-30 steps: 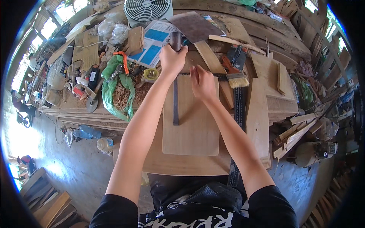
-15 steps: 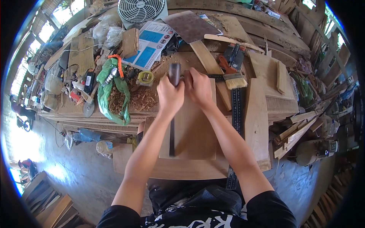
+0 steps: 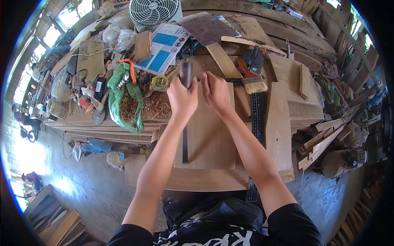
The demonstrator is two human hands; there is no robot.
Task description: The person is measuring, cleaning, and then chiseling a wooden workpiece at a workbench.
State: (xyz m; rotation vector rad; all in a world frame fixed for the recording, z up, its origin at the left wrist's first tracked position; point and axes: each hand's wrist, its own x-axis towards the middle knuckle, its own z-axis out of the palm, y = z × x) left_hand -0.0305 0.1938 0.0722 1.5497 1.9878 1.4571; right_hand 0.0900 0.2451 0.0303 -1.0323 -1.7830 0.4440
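My left hand (image 3: 182, 98) is closed round the upright dark handle (image 3: 185, 70) of a tool. A long, narrow dark strip (image 3: 185, 143), apparently part of this tool, runs below the hand over a pale rectangular board (image 3: 211, 143). My right hand (image 3: 216, 92) is curled at the board's far edge, beside a black bar (image 3: 234, 80); what its fingertips grip is hidden. Just right of it lie a paintbrush (image 3: 255, 85), orange-handled scrapers (image 3: 245, 69) and a long black perforated metal rule (image 3: 257, 115).
Around the work lie a yellow tape measure (image 3: 159, 83), a green plastic bag (image 3: 135, 110) of shavings, printed sheets (image 3: 158, 49), a dark panel (image 3: 207, 28) and a fan (image 3: 154, 12). Planks (image 3: 277, 135) lie at the right. Plastic bottles (image 3: 115, 160) stand below the bench's left.
My left hand, with the dark tool, has come down toward me from a second ago, then moved slightly back up since half a second ago. My right hand has shifted only slightly.
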